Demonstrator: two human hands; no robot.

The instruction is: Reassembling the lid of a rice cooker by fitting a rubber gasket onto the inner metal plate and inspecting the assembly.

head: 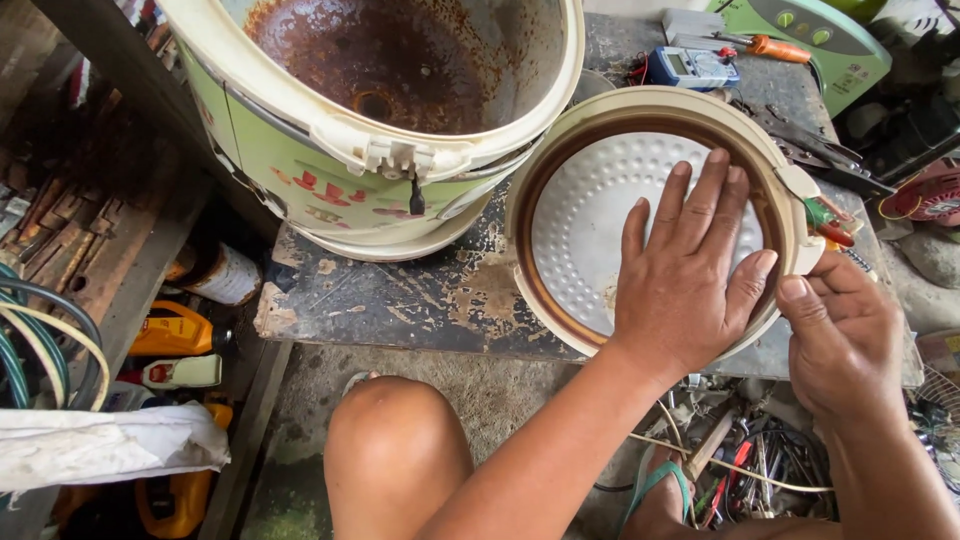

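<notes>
A cream and green rice cooker body stands open on a worn dark table, its inside rusty brown. Its round lid lies beside it, inner side up, showing a dimpled metal plate. My left hand lies flat, fingers spread, on that plate. My right hand grips the lid's right rim beside the latch, with a small red and green tool next to its thumb; whether the hand holds it I cannot tell.
A blue multimeter, an orange-handled screwdriver and a green appliance panel lie at the back. Pliers rest right of the lid. Bottles and cans stand at the lower left. My knee is below the table; wires and tools litter the floor.
</notes>
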